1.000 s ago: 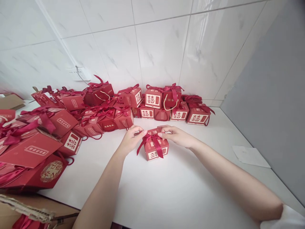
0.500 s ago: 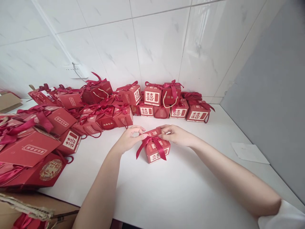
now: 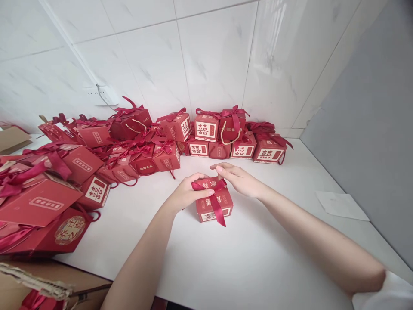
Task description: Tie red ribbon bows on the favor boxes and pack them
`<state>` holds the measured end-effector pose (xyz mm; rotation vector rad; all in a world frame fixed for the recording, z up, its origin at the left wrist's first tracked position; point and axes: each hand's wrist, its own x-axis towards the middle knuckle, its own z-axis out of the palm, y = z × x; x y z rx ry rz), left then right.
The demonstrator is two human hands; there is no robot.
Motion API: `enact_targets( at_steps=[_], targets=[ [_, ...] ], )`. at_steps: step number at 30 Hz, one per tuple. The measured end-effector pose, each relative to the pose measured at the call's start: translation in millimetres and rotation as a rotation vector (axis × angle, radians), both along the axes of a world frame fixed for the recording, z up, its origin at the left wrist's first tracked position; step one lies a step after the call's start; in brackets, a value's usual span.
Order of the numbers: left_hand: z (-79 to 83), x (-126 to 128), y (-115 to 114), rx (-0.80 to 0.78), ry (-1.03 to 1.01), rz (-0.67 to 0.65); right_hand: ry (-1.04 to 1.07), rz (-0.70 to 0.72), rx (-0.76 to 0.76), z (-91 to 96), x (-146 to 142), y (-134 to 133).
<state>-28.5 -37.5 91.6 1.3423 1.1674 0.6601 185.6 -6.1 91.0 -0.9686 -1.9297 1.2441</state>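
White tabletop [image 3: 258, 258] is seen running into a corner, shut in at the back by a glossy tiled wall [image 3: 219, 56] and on the right by a plain grey wall [image 3: 371, 107]. And at the centre of the surface, a single red gift box [image 3: 226, 199] is found standing flat, well apart from everything else, with a dark red ribbon [image 3: 217, 211] tied over its top and one tail hung down the front face. The left hand [image 3: 187, 194] is closed around the box's upper left edge, fingers curled over the ribbon's left loop, so box and bow are gripped together. The right hand [image 3: 240, 180] is held loosely open at the far right corner of the box: fingers are stretched out leftward above the lid, and only the thumb side is seen touching the ribbon's right loop. Behind the hands, a row of small red boxes [image 3: 206, 129] with bows is stacked against the tiles, some two high. To the left, larger red boxes [image 3: 38, 202] are piled and tipped at angles. A wall socket [image 3: 105, 95] with a cable is mounted above that pile. Over on the right, a sheet of white paper [image 3: 342, 200] is laid flat near the grey wall. At the lower left corner, the torn edge of a cardboard carton [image 3: 29, 288] is caught.
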Motion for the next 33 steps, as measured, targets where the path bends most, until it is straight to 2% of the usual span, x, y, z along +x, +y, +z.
enact_targets(
  at_steps=[5,11,16,21,23,26,29,31,33],
  targets=[
    [-0.4,2,1,-0.075,-0.038,-0.061,-0.004,-0.03,0.105,-7.9,-1,4],
    [-1.2,5,0,-0.073,-0.037,-0.064,-0.023,-0.031,0.179,-14.6,-3,7],
    [7.7,-6,-1,-0.052,-0.007,-0.098,-0.042,0.015,0.142,-1.2,4,4],
    [23.4,-33,1,0.131,0.258,0.067,-0.058,0.066,0.291,15.5,13,-2],
    [28.0,-40,1,0.132,0.353,0.008,-0.076,0.147,0.365,17.5,14,-6],
    [31.9,-45,0,0.039,0.406,-0.229,-0.148,0.239,0.461,17.3,11,-11],
    [34.5,-44,-2,-0.016,0.385,-0.387,-0.257,0.21,0.62,20.1,7,-18],
    [37.1,-43,-4,-0.02,0.37,-0.421,-0.325,0.165,0.713,26.2,5,-25],
    [40.0,-42,-6,-0.001,0.35,-0.445,-0.392,0.157,0.712,35.1,4,-36]
  ],
)
